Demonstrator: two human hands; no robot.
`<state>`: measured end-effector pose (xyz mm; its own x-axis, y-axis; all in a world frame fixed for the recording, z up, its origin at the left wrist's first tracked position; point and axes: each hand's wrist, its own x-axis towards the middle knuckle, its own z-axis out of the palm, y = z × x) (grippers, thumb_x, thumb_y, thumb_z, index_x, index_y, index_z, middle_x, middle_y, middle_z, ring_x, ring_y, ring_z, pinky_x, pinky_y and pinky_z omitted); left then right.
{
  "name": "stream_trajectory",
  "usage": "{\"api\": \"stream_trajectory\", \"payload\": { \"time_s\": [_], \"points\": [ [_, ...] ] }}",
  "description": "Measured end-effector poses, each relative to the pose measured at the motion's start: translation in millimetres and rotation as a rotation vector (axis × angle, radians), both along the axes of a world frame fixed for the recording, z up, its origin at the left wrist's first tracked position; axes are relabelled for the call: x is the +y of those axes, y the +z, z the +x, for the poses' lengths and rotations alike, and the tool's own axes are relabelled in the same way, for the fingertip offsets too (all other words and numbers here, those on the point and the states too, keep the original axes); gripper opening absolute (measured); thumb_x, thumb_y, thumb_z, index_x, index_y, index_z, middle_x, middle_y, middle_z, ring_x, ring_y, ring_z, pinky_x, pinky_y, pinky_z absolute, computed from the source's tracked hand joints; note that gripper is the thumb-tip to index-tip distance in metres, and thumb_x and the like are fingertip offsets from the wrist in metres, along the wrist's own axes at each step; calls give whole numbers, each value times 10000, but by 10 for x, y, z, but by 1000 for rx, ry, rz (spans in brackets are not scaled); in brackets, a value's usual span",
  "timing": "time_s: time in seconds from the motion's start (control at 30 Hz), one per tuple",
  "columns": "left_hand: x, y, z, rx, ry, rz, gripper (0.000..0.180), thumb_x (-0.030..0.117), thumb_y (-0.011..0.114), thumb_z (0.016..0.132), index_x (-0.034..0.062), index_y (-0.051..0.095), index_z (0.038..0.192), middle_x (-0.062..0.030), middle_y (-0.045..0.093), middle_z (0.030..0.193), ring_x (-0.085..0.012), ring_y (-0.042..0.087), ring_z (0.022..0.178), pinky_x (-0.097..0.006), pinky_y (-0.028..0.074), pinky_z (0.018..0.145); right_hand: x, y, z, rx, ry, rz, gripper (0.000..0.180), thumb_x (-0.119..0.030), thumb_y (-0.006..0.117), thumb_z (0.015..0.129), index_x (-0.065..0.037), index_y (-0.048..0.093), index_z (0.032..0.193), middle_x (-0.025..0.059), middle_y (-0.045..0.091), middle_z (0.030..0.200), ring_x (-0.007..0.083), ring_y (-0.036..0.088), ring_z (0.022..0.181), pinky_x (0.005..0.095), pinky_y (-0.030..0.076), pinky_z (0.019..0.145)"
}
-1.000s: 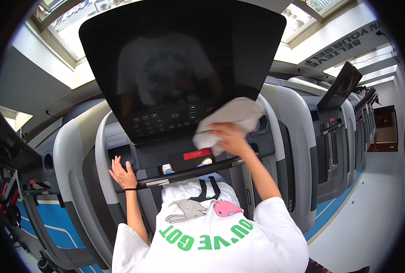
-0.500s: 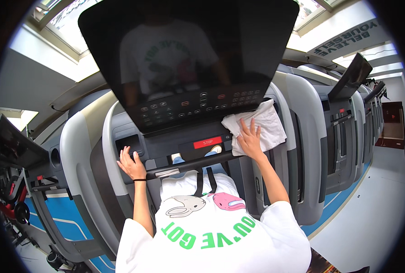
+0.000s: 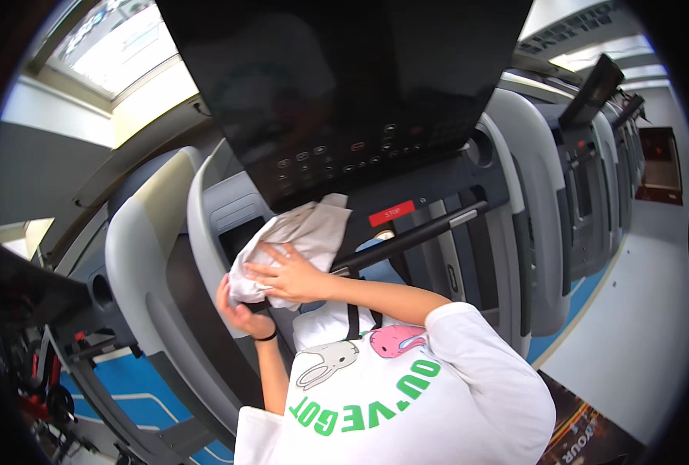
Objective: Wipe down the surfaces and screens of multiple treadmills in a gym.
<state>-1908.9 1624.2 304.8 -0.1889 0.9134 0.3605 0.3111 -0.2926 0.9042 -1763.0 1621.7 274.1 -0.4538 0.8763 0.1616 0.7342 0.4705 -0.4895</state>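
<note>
A white cloth [image 3: 311, 231] lies bunched over the left end of the treadmill's console, its upper corner reaching the lower edge of the black screen [image 3: 344, 85]. My right hand [image 3: 296, 277] reaches across my body and holds the cloth from above, fingers curved over it. Close against the cloth's lower left edge is my left hand [image 3: 240, 311], open, a dark band at its wrist. Beside the cloth runs the black handlebar [image 3: 406, 239], partly covered by my right hand and the cloth. The red stop button [image 3: 391, 213] shows to the right of the cloth.
Grey side covers of neighbouring treadmills [image 3: 147, 256] stand close on the left and right. Another dark screen [image 3: 592, 91] rises at the far right. A cup recess [image 3: 480, 149] sits at the console's right end. Windows [image 3: 127, 54] are at the upper left.
My right hand has carried the cloth from the console's right end to its left end, beside my left hand. My left hand is now against the cloth. The view has shifted.
</note>
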Motion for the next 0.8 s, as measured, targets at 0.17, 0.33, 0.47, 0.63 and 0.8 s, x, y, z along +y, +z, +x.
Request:
{"api": "stream_trajectory", "payload": {
  "time_s": [0.17, 0.33, 0.47, 0.63, 0.8],
  "points": [
    [22, 169, -255, 41, 68, 40, 432, 306, 336, 927, -52, 476, 1122, -216, 532, 1161, -316, 513, 1090, -430, 358, 988, -312, 129, 341, 40, 193, -37, 420, -409, 459, 903, -256, 488, 1293, -30, 350, 1442, 305, 217, 1367, 572, 198, 1033],
    [137, 69, -148, 36, 33, 32, 418, 285, 369, 921, -52, 476, 1144, -203, 543, 1159, -298, 521, 1090, -404, 359, 998, -999, 170, 1140, -162, 137, 20, 436, -306, 542, 841, -304, 496, 1274, -57, 368, 1427, 224, 304, 1329, 487, 275, 1036],
    [225, 114, 405, 73, -193, 25, 378, 263, 443, 890, -46, 552, 1079, -180, 595, 1081, -296, 551, 1034, -388, 387, 951, -1111, 212, 1918, -380, -93, 146, 524, -242, 607, 716, -210, 521, 1232, -17, 493, 1303, 184, 479, 1170, 382, 379, 932],
    [199, 291, 1200, 196, -630, 141, 232, 104, 568, 741, -29, 622, 923, -169, 638, 916, -333, 594, 837, -389, 463, 768, -1152, 236, 2528, -300, -178, 134, 638, -230, 691, 575, -80, 531, 1174, 38, 583, 1135, 168, 571, 1012, 311, 418, 811],
    [-110, 203, 1663, 456, -953, 42, 259, 197, 644, 724, 13, 627, 905, -122, 640, 865, -306, 603, 786, -376, 467, 696, -1350, 171, 3135, -321, -137, 182, 685, -255, 737, 519, -59, 545, 1147, 48, 585, 1118, 164, 568, 1020, 312, 416, 823]
  ]
}}
